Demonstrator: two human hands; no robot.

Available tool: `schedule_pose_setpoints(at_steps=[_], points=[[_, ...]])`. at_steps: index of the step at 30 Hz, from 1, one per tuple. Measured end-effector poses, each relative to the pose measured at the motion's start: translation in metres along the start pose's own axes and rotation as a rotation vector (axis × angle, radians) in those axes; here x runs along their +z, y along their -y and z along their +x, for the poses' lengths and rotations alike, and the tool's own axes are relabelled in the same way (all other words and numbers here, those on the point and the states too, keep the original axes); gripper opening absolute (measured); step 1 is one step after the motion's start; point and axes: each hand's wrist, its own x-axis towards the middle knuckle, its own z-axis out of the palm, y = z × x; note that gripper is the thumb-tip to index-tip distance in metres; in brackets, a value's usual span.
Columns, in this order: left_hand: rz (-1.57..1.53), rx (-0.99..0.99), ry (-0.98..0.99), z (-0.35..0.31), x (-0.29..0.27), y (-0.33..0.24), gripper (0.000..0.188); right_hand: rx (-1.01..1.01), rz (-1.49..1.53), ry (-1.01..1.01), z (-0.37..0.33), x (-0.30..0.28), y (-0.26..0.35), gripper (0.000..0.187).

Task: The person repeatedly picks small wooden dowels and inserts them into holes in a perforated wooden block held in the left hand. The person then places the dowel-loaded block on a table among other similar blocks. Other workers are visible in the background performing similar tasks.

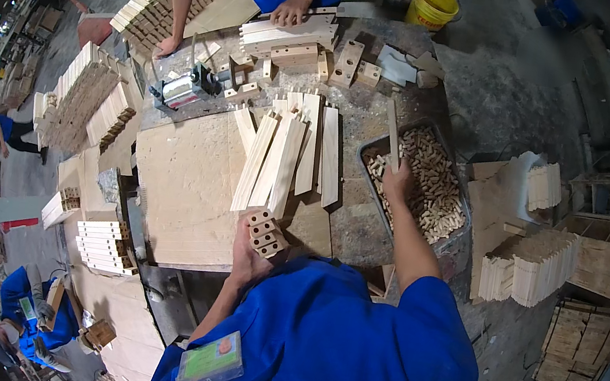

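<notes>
Close to my body, my left hand (245, 251) is wrapped round a bundle of wooden bars (266, 226) whose ends, with round dark holes, point up. My right hand (399, 179) grips a narrow, flat wooden stick (393, 131) that stands up from the fist. It is over the left side of a dark tray (364, 157) heaped with short wooden dowels (436, 182). Between my hands and the far side of the table lies a loose pile of pale wooden slats (275, 158), some with dowels in their far ends.
Across the table, a co-worker's hand (293, 9) rests on stacked slats (297, 32). A metal clamp-like device (186, 90) and drilled blocks (348, 63) lie nearby. Stacked wood (530, 267) stands at right, more stacks (82, 98) at left, and a yellow bucket (432, 6) on the floor beyond.
</notes>
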Motion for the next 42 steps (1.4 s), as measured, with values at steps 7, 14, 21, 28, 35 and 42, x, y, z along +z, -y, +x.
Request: schedule_pose_setpoints(at_steps=[7,14,21,28,35,42], points=[[-0.16,-0.086,-0.028,0.002,0.0,0.014,0.073,-0.061,0.073,-0.024,0.011,0.032,0.009,0.024],[-0.486,-0.037,-0.023,0.0,0.004,0.004,0.043,-0.142,0.095,0.083,-0.001,0.042,0.033,0.025],[0.333,0.41,-0.059,-0.006,-0.009,-0.028,0.075,-0.226,0.251,0.002,0.02,0.05,-0.02,0.05],[0.299,0.398,-0.083,-0.005,-0.003,-0.019,0.083,-0.411,0.336,-0.036,0.036,0.052,-0.017,0.035],[0.379,0.363,-0.152,-0.018,-0.005,-0.015,0.083,-0.164,-0.258,-0.06,0.016,0.051,0.026,0.034],[0.383,0.31,-0.122,-0.016,-0.007,-0.015,0.07,-0.277,0.018,-0.058,-0.011,0.027,0.016,0.03]])
